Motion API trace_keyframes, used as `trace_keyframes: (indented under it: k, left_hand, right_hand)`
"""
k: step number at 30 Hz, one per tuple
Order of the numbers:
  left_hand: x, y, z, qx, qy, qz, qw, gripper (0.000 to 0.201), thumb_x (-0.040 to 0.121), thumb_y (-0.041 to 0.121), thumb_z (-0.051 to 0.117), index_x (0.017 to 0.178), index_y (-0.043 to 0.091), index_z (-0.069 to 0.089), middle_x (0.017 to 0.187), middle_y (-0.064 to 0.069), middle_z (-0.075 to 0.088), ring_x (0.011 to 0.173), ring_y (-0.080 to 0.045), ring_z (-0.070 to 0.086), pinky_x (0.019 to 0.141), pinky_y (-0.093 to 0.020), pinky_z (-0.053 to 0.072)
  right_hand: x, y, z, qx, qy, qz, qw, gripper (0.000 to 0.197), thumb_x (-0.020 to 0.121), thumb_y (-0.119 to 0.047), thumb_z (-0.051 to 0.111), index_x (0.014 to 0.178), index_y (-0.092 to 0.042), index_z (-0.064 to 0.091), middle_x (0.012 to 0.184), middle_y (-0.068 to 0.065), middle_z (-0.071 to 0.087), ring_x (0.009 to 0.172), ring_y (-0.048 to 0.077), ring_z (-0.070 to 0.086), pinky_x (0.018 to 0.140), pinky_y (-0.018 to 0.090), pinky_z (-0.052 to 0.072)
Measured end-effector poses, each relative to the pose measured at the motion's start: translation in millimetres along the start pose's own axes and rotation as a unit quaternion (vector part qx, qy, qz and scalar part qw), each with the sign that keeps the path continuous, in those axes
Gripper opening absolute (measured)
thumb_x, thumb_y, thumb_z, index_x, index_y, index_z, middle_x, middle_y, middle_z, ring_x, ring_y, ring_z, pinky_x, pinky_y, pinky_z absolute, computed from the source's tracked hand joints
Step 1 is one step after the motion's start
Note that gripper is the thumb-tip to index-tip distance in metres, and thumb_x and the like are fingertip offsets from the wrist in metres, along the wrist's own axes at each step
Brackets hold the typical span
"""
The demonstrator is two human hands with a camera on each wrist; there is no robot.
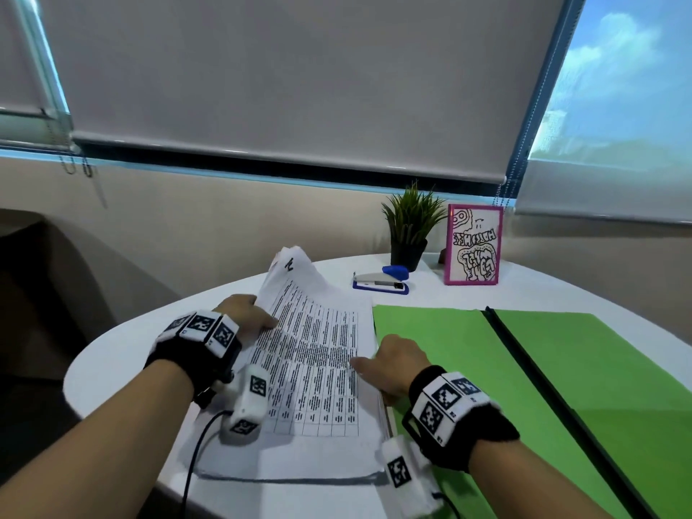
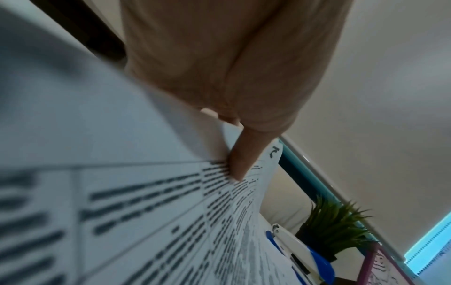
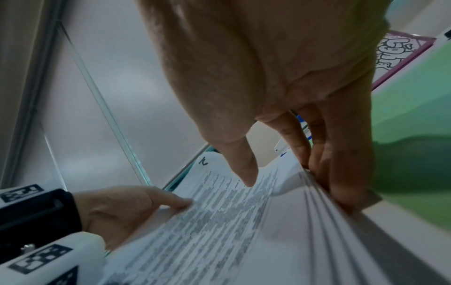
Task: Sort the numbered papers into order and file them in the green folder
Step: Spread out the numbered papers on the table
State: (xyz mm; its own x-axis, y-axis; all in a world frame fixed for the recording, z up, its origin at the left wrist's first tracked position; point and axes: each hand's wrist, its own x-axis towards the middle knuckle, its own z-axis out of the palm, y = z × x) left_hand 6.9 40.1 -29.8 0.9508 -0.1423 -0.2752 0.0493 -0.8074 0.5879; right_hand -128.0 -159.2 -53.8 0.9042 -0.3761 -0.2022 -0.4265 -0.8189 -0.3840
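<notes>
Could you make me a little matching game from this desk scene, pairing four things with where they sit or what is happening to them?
Things:
1. green folder
2. stapler
3. stack of papers
4. potted plant

States:
A. gripped at both side edges
B. lying open, flat
C. standing beside the pink picture frame
D. lying in front of the plant

Pairs: 1-B, 2-D, 3-A, 4-C

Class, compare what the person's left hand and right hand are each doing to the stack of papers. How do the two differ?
The left hand pinches the stack of papers' left edge and lifts it off the table; the right hand grips the right edge, low beside the green folder. The left thumb lies on the printed top sheet; the right fingers curl round the fanned sheet edges. Both hold the same stack.
</notes>
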Motion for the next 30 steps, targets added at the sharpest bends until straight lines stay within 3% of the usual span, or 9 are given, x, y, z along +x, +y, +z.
trace_keyframes:
  k: [5, 8, 11, 13, 16, 19, 23, 27, 30]
  left_hand:
    - [-13, 2, -9, -0.079, 0.000, -0.009, 0.997, 0.033, 0.078, 0.029, 0.079, 0.086, 0.005, 0.059, 0.080, -0.009, 0.062, 0.085, -0.028, 0.062, 0.073, -0.029, 0.043]
    - [-26, 8, -15, -0.171, 0.014, 0.050, 0.984, 0.032, 0.070, 0.015, 0.081, 0.093, -0.001, 0.065, 0.094, -0.018, 0.069, 0.089, -0.029, 0.065, 0.083, -0.038, 0.052]
    - [-56, 25, -26, -0.359, -0.017, 0.135, 0.923, 0.037, 0.082, -0.018, 0.058, 0.118, -0.009, 0.060, 0.112, -0.026, 0.066, 0.106, -0.038, 0.063, 0.093, -0.042, 0.052]
    - [-77, 42, -40, -0.430, -0.050, 0.184, 0.883, 0.042, 0.083, -0.024, 0.049, 0.122, -0.008, 0.056, 0.114, -0.024, 0.066, 0.106, -0.035, 0.064, 0.090, -0.035, 0.055]
    - [-103, 59, -62, -0.462, -0.063, 0.239, 0.852, 0.040, 0.083, -0.022, 0.052, 0.120, -0.008, 0.059, 0.111, -0.020, 0.068, 0.101, -0.028, 0.068, 0.084, -0.027, 0.058]
    - [-111, 69, -71, -0.483, -0.035, 0.249, 0.838, 0.035, 0.083, -0.021, 0.052, 0.115, -0.009, 0.061, 0.107, -0.019, 0.070, 0.094, -0.024, 0.070, 0.076, -0.022, 0.058]
    - [-103, 69, -40, -0.411, -0.016, 0.204, 0.888, 0.028, 0.082, -0.015, 0.058, 0.109, -0.010, 0.062, 0.103, -0.021, 0.070, 0.089, -0.029, 0.069, 0.080, -0.035, 0.056]
    - [-88, 52, 22, -0.149, -0.037, 0.180, 0.972, 0.031, 0.067, 0.003, 0.078, 0.094, -0.009, 0.067, 0.092, -0.023, 0.072, 0.085, -0.034, 0.071, 0.079, -0.051, 0.058]
    - [-78, 45, 65, -0.049, -0.090, 0.169, 0.980, 0.032, 0.071, 0.012, 0.081, 0.095, -0.005, 0.067, 0.093, -0.021, 0.071, 0.087, -0.034, 0.070, 0.079, -0.051, 0.059]
  right_hand:
    - [-3, 0, 3, 0.010, 0.005, -0.004, 1.000, 0.045, 0.086, -0.048, 0.060, 0.061, -0.014, 0.045, 0.063, 0.002, 0.054, 0.067, 0.023, 0.058, 0.056, 0.023, 0.044]
    - [-5, 2, 3, 0.046, -0.007, -0.004, 0.999, 0.046, 0.086, -0.054, 0.060, 0.068, -0.012, 0.051, 0.069, 0.005, 0.059, 0.065, 0.023, 0.059, 0.060, 0.028, 0.049]
    - [-8, 2, 0, 0.207, 0.004, 0.005, 0.978, 0.057, 0.085, -0.062, 0.056, 0.090, -0.006, 0.053, 0.077, 0.007, 0.059, 0.060, 0.023, 0.058, 0.067, 0.038, 0.056]
    - [-15, -1, -10, 0.260, 0.027, -0.010, 0.965, 0.062, 0.088, -0.067, 0.046, 0.104, -0.008, 0.053, 0.083, 0.001, 0.058, 0.071, 0.020, 0.057, 0.078, 0.039, 0.052]
    - [-30, -3, -33, 0.391, 0.016, -0.061, 0.918, 0.063, 0.092, -0.063, 0.040, 0.133, -0.016, 0.048, 0.127, -0.003, 0.057, 0.111, 0.021, 0.055, 0.103, 0.045, 0.044]
    - [-47, 8, -58, 0.474, 0.062, -0.105, 0.872, 0.048, 0.096, -0.047, 0.048, 0.130, -0.013, 0.052, 0.129, 0.006, 0.062, 0.117, 0.028, 0.059, 0.101, 0.050, 0.047]
    - [-66, 43, -73, 0.433, 0.116, -0.142, 0.882, 0.032, 0.097, -0.029, 0.054, 0.126, -0.013, 0.056, 0.124, 0.001, 0.066, 0.111, 0.021, 0.064, 0.099, 0.042, 0.048]
    - [-81, 81, -57, 0.194, 0.118, -0.067, 0.972, 0.023, 0.098, -0.032, 0.050, 0.106, -0.012, 0.056, 0.091, 0.000, 0.060, 0.069, 0.014, 0.054, 0.058, 0.026, 0.043]
    - [-87, 104, -45, 0.101, 0.069, -0.007, 0.992, 0.021, 0.099, -0.031, 0.050, 0.104, -0.011, 0.055, 0.097, 0.004, 0.061, 0.078, 0.016, 0.057, 0.056, 0.023, 0.039]
